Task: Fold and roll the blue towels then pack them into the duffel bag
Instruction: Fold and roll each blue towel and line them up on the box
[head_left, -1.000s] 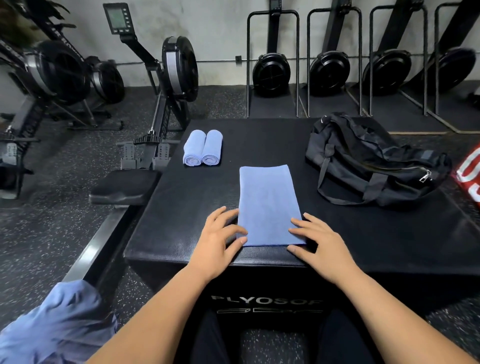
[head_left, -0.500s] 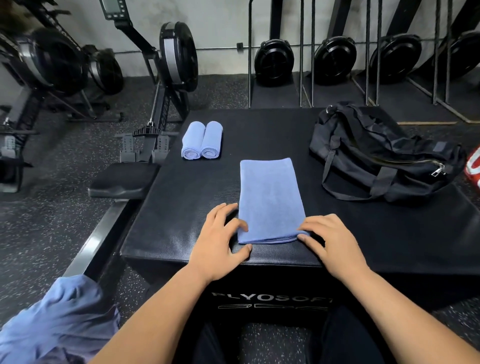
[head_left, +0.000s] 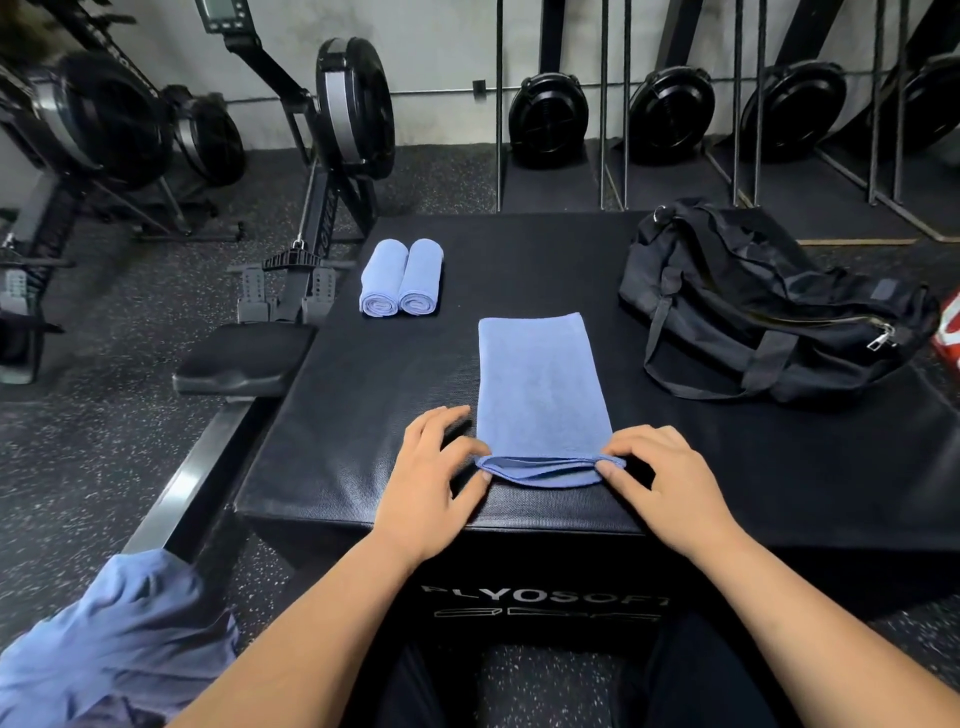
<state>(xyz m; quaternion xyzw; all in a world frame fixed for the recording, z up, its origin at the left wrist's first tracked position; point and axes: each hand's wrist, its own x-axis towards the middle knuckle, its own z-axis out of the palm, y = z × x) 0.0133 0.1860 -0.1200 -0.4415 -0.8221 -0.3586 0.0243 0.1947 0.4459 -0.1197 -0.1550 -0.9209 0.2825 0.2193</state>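
While folded, towel (head_left: 540, 384) between rolls (head_left: 401, 278), bag (head_left: 753, 306)

I see my left hand (head_left: 426, 483) and right hand (head_left: 670, 483) pinching the near corners of the folded blue towel (head_left: 540, 384), its near edge lifted slightly off the black box (head_left: 363, 415). Two rolled towels (head_left: 401, 278) lie touching at far left. The duffel bag (head_left: 753, 312) sits far right. Loose blue cloth (head_left: 119, 639) is heaped near left.
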